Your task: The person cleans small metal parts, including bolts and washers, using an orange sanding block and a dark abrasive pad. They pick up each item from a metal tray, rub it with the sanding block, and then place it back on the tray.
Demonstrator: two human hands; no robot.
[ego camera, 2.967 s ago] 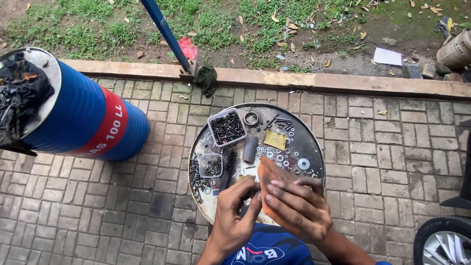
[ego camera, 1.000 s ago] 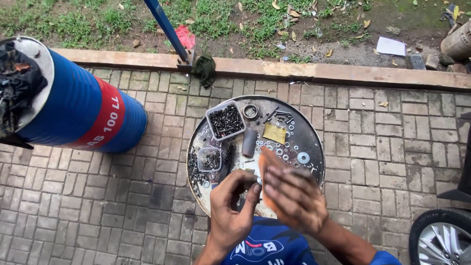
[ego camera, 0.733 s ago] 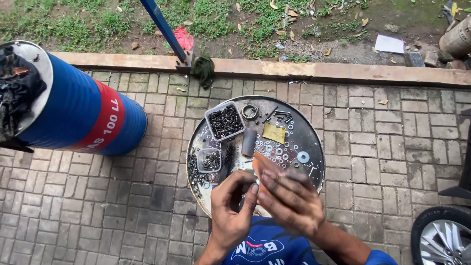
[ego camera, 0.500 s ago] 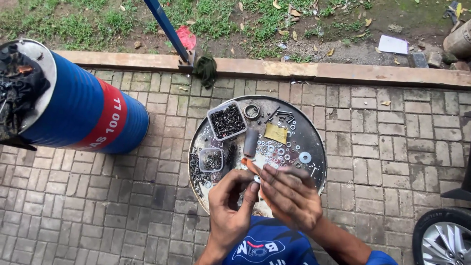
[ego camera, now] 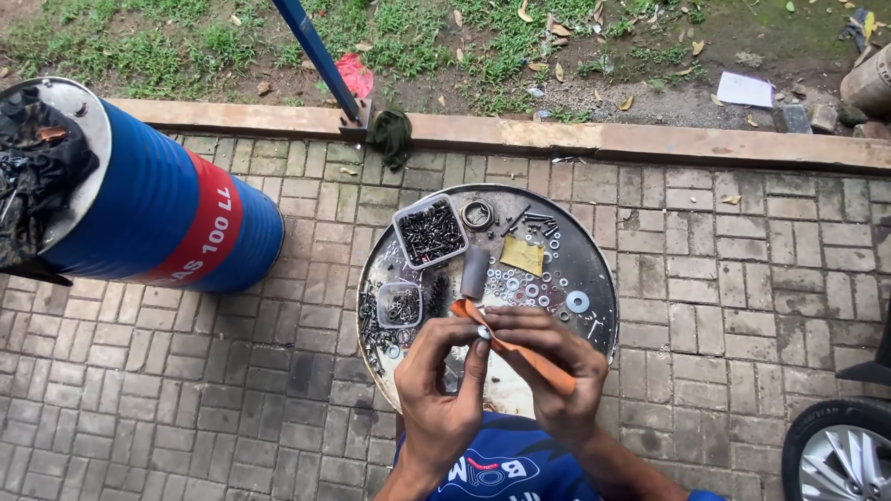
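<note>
A: Logging from the head view, largest item first. What do you have?

B: I see a blue drum (ego camera: 158, 209) lying on its side on the brick paving (ego camera: 742, 278), well left of the work surface. The work surface is a round metal drum lid (ego camera: 594, 269), its near edge hidden by the hands.

A: Contents on the lid?

B: At the far-left edge, a square plastic tub of dark screws (ego camera: 430, 231). Nearer and further left, a smaller tub (ego camera: 400, 304). A yellow scrap (ego camera: 522, 255) sits far of centre, a short grey tube (ego camera: 474, 272) just left of it, and loose washers (ego camera: 577, 301) lie toward the right edge.

A: Hands?

B: I note the right hand (ego camera: 548, 366) over the near half of the lid, fingers curled together around an orange strip (ego camera: 520, 351); the strip runs from the lid centre toward the near-right edge. The left hand (ego camera: 441, 390) is just beside it, thumb and forefinger pinched on a small pale piece (ego camera: 483, 331) that touches the strip's upper end. I cannot tell what that piece is.
</note>
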